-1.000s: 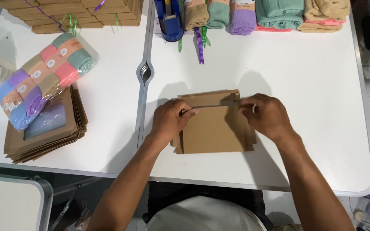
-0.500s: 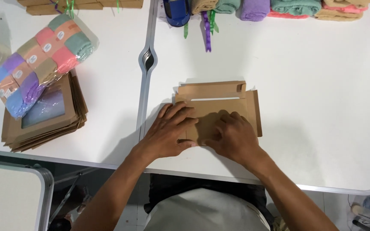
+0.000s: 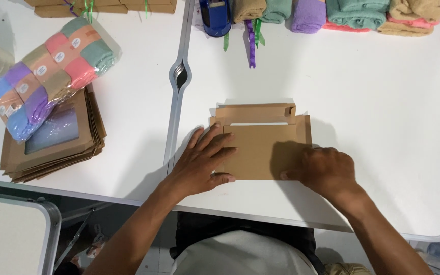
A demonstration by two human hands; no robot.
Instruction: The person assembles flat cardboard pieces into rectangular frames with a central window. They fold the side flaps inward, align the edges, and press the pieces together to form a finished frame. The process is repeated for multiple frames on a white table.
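Both hands press flat, open, on the cardboard box, lying crosswise.

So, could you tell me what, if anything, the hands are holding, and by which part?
Nothing is gripped: the left hand presses flat on the flat brown cardboard box at its left edge, the right hand on its lower right corner.
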